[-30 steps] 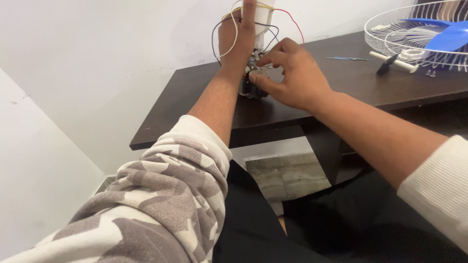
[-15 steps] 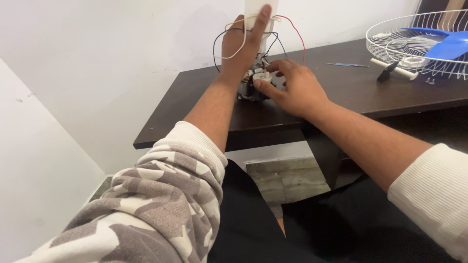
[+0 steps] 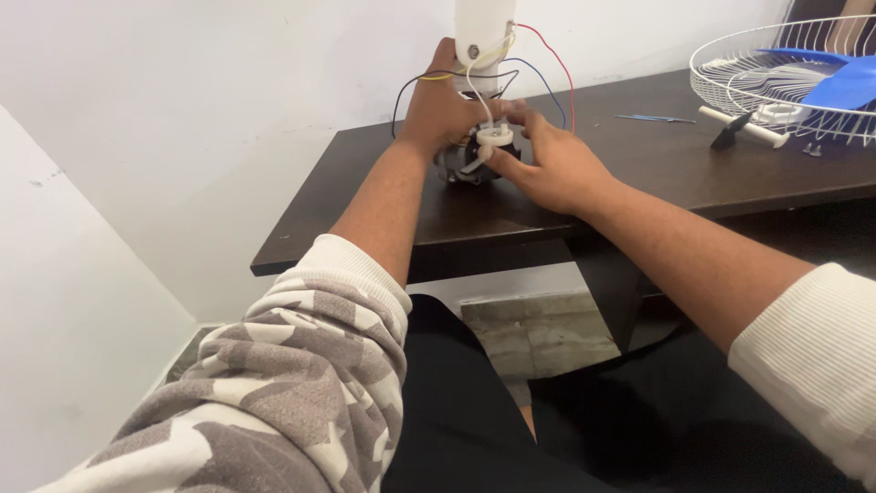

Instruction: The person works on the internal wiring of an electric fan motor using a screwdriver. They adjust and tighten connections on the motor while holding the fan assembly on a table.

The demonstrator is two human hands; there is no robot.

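While the small dark motor (image 3: 461, 164) sits near the back of the dark counter (image 3: 511, 215), it is held from both sides. The left hand (image 3: 440, 110) is wrapped around the motor and the bottom of the white post (image 3: 484, 32) that stands up from it. The right hand (image 3: 547, 164) is set just beside it, with its fingertips (image 3: 511, 111) pinched on the little white cap (image 3: 494, 137) on top of the motor. So both grips are closed, one on the motor and one on the cap.

Thin wires (image 3: 547, 64) in red, blue, black and yellow are looped loosely around the hands and the post. A wire could be caught by a finger and pulled loose if the cap is turned or lifted too fast. The cap is small, so it could be dropped and could roll off the counter. The post could also be tipped over if the left hand lets go.

Well apart on the right, a white wire fan guard (image 3: 730, 68) is seen, with a blue fan blade (image 3: 835, 82) lying in it.
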